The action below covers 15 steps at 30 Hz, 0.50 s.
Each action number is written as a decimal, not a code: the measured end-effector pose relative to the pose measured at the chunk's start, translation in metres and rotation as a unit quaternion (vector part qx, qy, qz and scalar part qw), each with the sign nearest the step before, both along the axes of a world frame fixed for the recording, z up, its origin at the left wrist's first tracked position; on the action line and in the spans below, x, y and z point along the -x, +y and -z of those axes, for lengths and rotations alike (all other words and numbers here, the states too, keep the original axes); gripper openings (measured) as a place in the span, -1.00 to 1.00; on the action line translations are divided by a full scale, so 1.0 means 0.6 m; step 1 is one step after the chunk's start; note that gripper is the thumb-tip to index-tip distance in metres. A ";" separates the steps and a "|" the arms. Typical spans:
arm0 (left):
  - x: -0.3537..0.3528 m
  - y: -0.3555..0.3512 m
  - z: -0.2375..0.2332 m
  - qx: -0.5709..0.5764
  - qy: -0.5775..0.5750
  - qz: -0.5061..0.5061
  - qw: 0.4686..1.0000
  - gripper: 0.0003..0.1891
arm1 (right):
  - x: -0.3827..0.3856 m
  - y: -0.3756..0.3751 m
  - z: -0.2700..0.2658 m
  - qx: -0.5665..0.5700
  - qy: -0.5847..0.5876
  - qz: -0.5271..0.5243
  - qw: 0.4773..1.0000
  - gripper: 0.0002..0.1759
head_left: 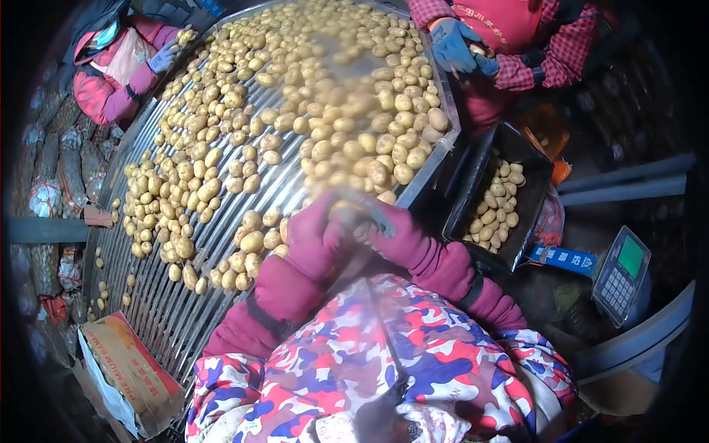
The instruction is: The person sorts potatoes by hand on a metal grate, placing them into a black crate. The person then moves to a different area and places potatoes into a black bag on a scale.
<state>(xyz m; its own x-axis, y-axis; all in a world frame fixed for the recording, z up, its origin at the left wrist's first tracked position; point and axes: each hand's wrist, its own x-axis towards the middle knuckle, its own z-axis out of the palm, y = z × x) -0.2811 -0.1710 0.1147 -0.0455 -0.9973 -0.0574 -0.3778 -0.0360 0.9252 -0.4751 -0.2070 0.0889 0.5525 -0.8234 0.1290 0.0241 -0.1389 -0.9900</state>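
My left hand [330, 213] and my right hand [371, 220] are close together at the near edge of the slatted metal sorting table [185, 325]. Both look curled inward, and a hazy smear over the view blurs the fingers. A pale tan potato [347, 214] appears to be between them, partly covered by the fingers. Just beyond my hands lies a thick spread of loose potatoes [322, 150]. More potatoes [251, 241] rest on the slats left of my left forearm.
A black crate [452, 230] with potatoes stands right, near a digital scale [622, 277]. A cardboard box [133, 369] is at the lower left. Two co-workers stand across the table: one gloved hand [164, 56] far left, another's blue gloves [454, 46] far right. Filled sacks [70, 170] lie left.
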 end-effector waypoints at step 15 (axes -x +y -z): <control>-0.022 -0.002 0.017 -0.084 0.262 -0.066 0.959 -0.49 | -0.012 -0.026 0.038 -0.133 -0.116 -0.008 0.984 -0.44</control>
<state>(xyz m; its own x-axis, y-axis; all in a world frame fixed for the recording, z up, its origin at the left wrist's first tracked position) -0.2678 -0.1722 0.1043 0.0131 -0.9752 -0.2208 0.1562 -0.2161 0.9638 -0.4679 -0.2227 0.0658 0.5462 -0.8369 0.0344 0.2532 0.1258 -0.9592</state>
